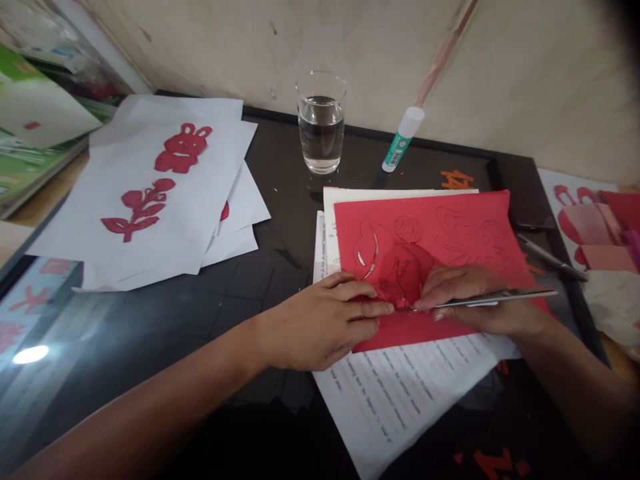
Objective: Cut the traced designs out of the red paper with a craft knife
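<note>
A sheet of red paper (390, 213) with drawn outlines and several cut slits lies at a slant on white sheets. My left hand (325, 320) rests on its lower left part, fingers stretched out and pressing it flat. In my right hand (465, 293) is a slim, metallic craft knife (500, 295), gripped like a pen. Its tip meets the red paper just right of my left fingertips. Part of the knife is hidden by my fingers. A printed sheet (385, 393) sticks out beneath the red paper.
A glass of water (321, 133) and an upright glue stick (403, 140) stand behind the red paper. White sheets (190, 200) with red paper cutouts lie at the left. A grey pen-like tool (553, 259) and more cutouts (585, 227) are at the right.
</note>
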Demonstrator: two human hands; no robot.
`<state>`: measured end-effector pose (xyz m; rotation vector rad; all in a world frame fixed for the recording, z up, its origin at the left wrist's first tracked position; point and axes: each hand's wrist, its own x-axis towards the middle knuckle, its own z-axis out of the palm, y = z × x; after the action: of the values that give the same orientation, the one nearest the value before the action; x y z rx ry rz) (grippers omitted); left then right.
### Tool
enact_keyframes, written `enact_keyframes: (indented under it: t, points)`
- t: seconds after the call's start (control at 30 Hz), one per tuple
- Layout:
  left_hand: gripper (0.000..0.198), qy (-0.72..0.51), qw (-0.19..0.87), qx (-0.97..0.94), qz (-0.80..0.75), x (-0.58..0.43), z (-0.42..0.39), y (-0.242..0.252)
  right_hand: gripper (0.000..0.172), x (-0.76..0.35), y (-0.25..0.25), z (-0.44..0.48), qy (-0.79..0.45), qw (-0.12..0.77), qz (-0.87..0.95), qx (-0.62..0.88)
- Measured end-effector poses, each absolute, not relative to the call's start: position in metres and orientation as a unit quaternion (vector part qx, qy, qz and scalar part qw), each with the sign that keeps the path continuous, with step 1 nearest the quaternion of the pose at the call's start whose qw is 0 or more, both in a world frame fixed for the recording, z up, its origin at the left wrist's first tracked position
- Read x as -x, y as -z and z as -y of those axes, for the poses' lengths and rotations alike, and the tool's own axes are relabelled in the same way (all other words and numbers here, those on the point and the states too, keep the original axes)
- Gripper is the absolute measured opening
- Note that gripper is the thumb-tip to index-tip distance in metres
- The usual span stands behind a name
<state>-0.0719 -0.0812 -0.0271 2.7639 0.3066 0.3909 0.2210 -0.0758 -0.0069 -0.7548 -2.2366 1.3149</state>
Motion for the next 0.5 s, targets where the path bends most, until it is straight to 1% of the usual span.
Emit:
enact_keyframes:
  t: [0.33, 0.5]
  points:
    - [0.023, -0.139, 0.168, -0.970, -0.107, 0.0715, 0.0812, 0.0267, 0.026, -0.2263, 0.0062, 0.0743, -0.508, 0.217, 0.782, 0.290]
    - [0.024, -0.136, 0.172, -0.970, -0.104, 0.0714, 0.0811, 0.0268, 0.024, -0.2285, 0.0082, 0.0727, -0.504, 0.231, 0.784, 0.281]
